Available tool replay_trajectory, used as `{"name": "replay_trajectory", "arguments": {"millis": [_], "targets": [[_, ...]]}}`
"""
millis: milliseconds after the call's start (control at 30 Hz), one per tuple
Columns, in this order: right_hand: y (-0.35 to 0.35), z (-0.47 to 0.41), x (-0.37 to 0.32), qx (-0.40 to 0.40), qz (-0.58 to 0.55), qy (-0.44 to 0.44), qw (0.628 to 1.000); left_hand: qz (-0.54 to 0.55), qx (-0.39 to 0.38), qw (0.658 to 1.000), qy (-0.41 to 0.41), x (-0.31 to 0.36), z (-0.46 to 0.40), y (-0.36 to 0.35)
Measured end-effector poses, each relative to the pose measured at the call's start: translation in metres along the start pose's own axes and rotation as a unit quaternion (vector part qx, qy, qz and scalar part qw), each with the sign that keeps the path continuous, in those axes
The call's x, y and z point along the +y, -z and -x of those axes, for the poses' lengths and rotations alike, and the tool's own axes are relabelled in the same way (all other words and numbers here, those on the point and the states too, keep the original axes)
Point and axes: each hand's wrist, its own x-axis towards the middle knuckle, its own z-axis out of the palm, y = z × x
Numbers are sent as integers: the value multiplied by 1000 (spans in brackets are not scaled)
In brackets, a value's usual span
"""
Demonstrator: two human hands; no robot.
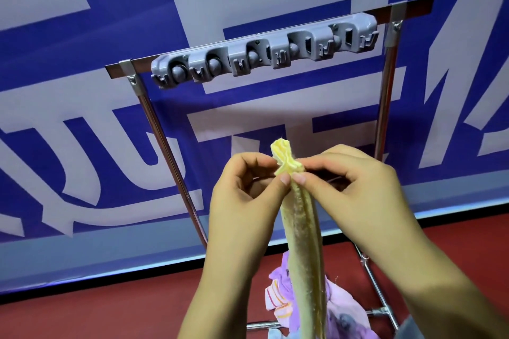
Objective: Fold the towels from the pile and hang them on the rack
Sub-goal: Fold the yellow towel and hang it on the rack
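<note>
A yellow towel point(301, 231), gathered into a long narrow bundle, hangs straight down in front of me. Its bunched top end sticks up between both hands. My left hand point(245, 195) pinches the bundle near the top from the left, and my right hand point(355, 190) pinches it from the right, thumbs meeting on the cloth. Above and behind stands the metal rack point(154, 124) with a grey plastic clip holder point(264, 55) fixed along its top bar. The pile of towels point(283, 300), purple, pink and white, lies on the floor below my hands.
A blue and white printed banner point(82, 91) covers the wall behind the rack. The floor is red carpet point(96, 311). The rack's lower bars and right leg point(380, 308) run beside the pile.
</note>
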Motion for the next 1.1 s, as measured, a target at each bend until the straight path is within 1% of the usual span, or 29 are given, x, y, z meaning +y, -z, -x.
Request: {"name": "replay_trajectory", "arguments": {"millis": [233,367,633,800,867,933,967,1033,1100], "targets": [[-5,2,1,23,25,26,999,11,10,1000,-2,2,4,-1],[-5,3,1,30,20,30,999,41,9,999,1,3,6,-3],[-7,3,0,60,51,51,996,132,-22,991,6,5,8,-9],[-8,0,3,68,62,44,995,146,-45,988,11,4,7,-7],[-5,-1,4,67,37,33,996,137,-68,988,4,4,6,-3],[-1,-4,3,49,-28,0,998,110,-79,991,-17,3,6,1],[1,-6,3,34,-69,-22,997,89,-69,993,-30,0,5,3],[5,-9,3,5,-132,-54,990,30,-22,998,-49,-10,2,7],[8,-11,1,-20,-170,-67,983,-24,15,999,-41,-21,-3,13]]}}
